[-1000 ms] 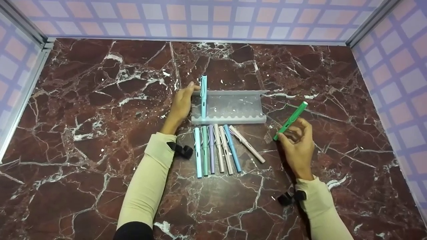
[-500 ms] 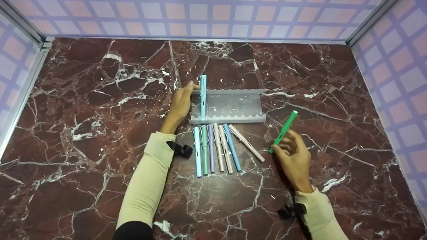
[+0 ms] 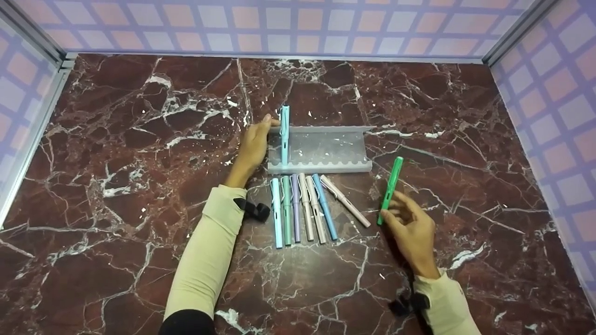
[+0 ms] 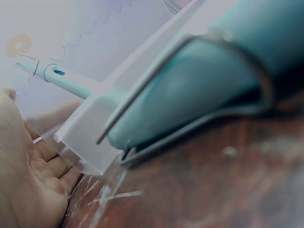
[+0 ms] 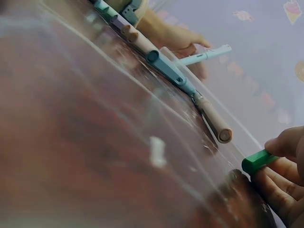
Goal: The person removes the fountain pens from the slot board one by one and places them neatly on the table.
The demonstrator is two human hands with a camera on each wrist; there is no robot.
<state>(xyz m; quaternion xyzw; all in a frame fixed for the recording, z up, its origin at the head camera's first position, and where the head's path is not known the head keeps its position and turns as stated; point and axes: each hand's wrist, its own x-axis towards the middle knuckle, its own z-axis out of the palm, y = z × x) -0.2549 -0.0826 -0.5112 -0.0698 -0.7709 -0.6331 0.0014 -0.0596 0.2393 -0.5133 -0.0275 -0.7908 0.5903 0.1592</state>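
My left hand (image 3: 254,143) holds the left end of a clear plastic pen tray (image 3: 326,144) with a scalloped front edge. In the left wrist view its fingers (image 4: 52,164) show through the clear end wall. One light blue pen (image 3: 285,135) lies across the tray's left end, its clip end over the back rim. My right hand (image 3: 413,232) pinches a green pen (image 3: 391,188) near its lower end, to the right of the tray. The right wrist view shows the green pen's blunt end (image 5: 256,161) between thumb and fingers.
In front of the tray lies a row of capped pens: light blue (image 3: 277,214), dark green (image 3: 286,211), purple (image 3: 295,209), two beige and blue (image 3: 324,207). A pinkish-beige pen (image 3: 345,201) slants apart at the row's right. Patterned panels (image 3: 298,28) border the marbled table.
My right hand has moved down and slightly left with the green pen, which has turned more upright in the head view. The left hand, tray and row of pens stay put.
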